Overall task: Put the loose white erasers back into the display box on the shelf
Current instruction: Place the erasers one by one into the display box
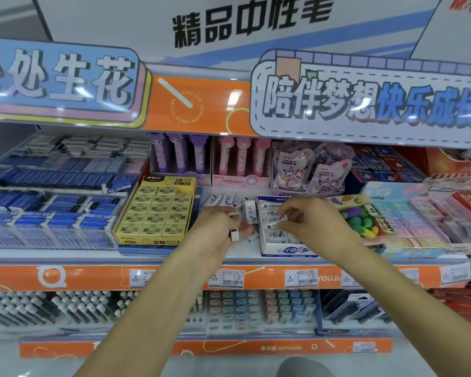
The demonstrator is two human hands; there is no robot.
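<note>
While both bare hands work over the middle shelf (229,258), the right hand (307,216) sits directly above the open white display box (288,250), fingers pinched closed on 1 white eraser (279,219) held flat, its long axis running left to right across the box. This hand is clearly the nearer to the box, so the coming placement looks like a short drop straight down. The left hand (223,229) hovers just left of the box, fingers curled around at least 2 erasers, 1 poking out below the palm at the little finger side. More loose erasers (218,200) lie on the bare shelf behind the left hand, between the box and a yellow eraser box (154,213). Several erasers already lie inside the display box.
</note>
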